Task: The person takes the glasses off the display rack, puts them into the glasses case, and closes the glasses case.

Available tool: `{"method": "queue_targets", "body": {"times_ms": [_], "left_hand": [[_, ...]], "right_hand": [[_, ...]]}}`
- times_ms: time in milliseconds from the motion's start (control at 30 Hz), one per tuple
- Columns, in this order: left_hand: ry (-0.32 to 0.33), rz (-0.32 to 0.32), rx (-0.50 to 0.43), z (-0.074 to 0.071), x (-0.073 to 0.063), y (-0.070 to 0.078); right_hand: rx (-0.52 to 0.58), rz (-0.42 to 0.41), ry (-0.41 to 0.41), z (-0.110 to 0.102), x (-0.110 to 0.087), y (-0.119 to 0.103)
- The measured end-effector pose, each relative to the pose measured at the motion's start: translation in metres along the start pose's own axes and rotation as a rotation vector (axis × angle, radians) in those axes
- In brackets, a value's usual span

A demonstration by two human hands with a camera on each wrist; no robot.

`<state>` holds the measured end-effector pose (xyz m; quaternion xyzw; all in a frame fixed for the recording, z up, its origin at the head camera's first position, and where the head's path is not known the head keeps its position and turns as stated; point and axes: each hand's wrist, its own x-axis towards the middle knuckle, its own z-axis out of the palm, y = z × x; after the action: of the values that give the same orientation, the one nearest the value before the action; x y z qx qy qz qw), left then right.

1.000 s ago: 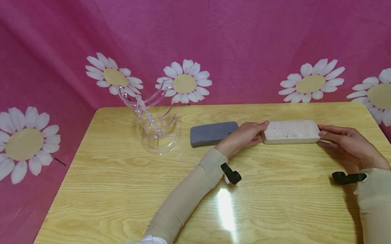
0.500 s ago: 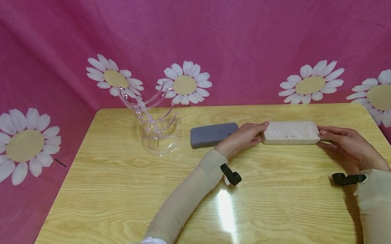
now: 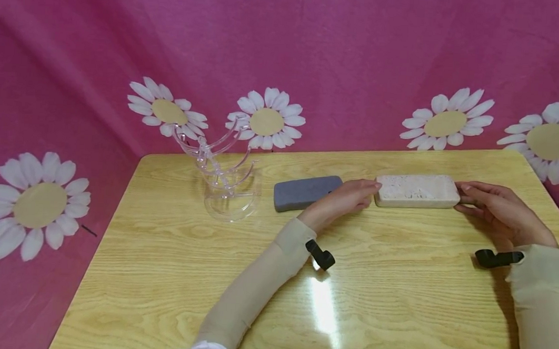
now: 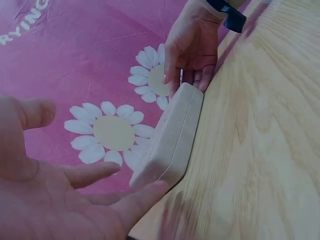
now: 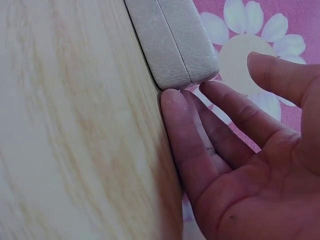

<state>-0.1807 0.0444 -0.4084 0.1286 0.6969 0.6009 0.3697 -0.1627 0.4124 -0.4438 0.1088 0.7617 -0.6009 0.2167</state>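
Note:
A pale, speckled glasses case (image 3: 416, 190) lies flat on the wooden table, its lid seam closed all round in both wrist views. My left hand (image 3: 342, 200) is at its left end, with thumb raised away and fingers extended; one fingertip (image 4: 159, 186) is right at the case's corner. At the other end, my right hand (image 3: 502, 210) has its fingers nearly straight, the fingertips (image 5: 175, 100) right against the case end and the thumb apart from it. A grey-blue glasses case (image 3: 304, 191) lies left of the pale one, its right end partly behind my left hand.
A clear plastic stand (image 3: 220, 176) with several curved arms stands at the back left of the table (image 3: 184, 275). A pink cloth (image 3: 343, 51) with daisies hangs behind the table's far edge. Each wrist carries a small black camera mount.
My left hand has drawn slightly left, its thumb coming off the pale case's end. The right hand and both cases stay in place.

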Motion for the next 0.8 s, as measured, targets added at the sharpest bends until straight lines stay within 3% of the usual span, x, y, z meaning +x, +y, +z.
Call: {"method": "queue_targets", "body": {"times_ms": [233,333,467,600,800], "left_hand": [[-0.053,0.086,0.014,-0.018,-0.033,-0.01],[-0.082,0.123,0.027,-0.029,-0.046,-0.013],[-0.092,0.135,0.023,-0.045,-0.063,-0.02],[-0.062,0.122,0.025,-0.061,-0.082,-0.026],[-0.01,0.158,0.051,-0.076,-0.104,-0.03]], "right_hand": [[-0.017,-0.032,0.025,0.001,0.004,-0.005],[-0.097,-0.053,0.09,0.001,0.002,-0.011],[-0.134,-0.125,0.249,0.006,-0.005,-0.017],[-0.046,-0.191,0.367,0.012,-0.011,-0.024],[-0.061,-0.274,0.401,0.028,-0.022,-0.037]]}}
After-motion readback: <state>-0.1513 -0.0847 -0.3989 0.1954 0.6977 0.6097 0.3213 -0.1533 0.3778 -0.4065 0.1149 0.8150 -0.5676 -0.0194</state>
